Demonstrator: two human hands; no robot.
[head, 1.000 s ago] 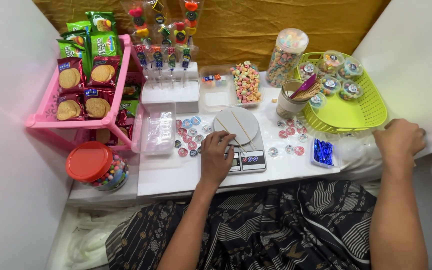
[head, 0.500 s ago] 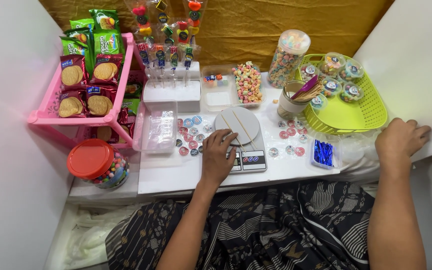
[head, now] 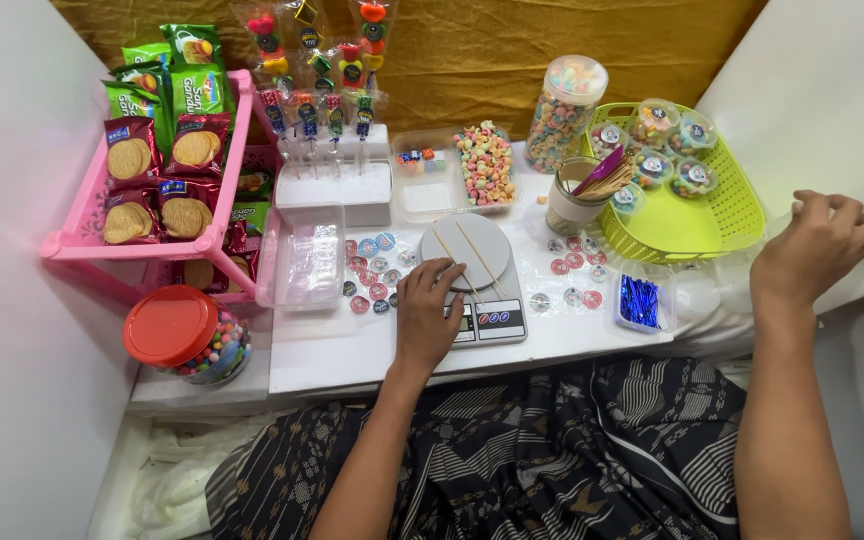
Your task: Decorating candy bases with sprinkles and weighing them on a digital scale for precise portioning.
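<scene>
At centre of the white worktop (head: 352,350), a small digital kitchen scale (head: 477,275) is sitting, round grey-white platform, display strip along its near edge. Two thin wooden skewers (head: 467,255) are lying across the platform, side by side, slanted. Left hand (head: 427,315) is resting on the scale's near-left edge, fingers loosely curled, tips touching the platform beside the nearer skewer; grip is slack, not closing on anything that can be made out. Right hand (head: 817,250) is lying well apart to the right on a white panel (head: 832,100), fingers bent, grip relaxed and holding nothing.

Containers: a clear tray (head: 487,165) behind the scale is holding pastel candy pieces; a tall clear jar (head: 562,115) is holding similar candy. A paper cup (head: 577,200) is holding more skewers and a purple scoop. A lime-green basket (head: 692,225) is holding small lidded round tubs (head: 667,150). A small clear box (head: 637,300) is holding blue wrapped bits. An empty-looking clear tub (head: 307,260) is sitting left of the scale. A red-lidded jar (head: 187,335) is holding coloured balls. A pink rack (head: 142,245) is holding biscuit packets. Round stickers (head: 372,270) are lying scattered on both sides of the scale.
</scene>
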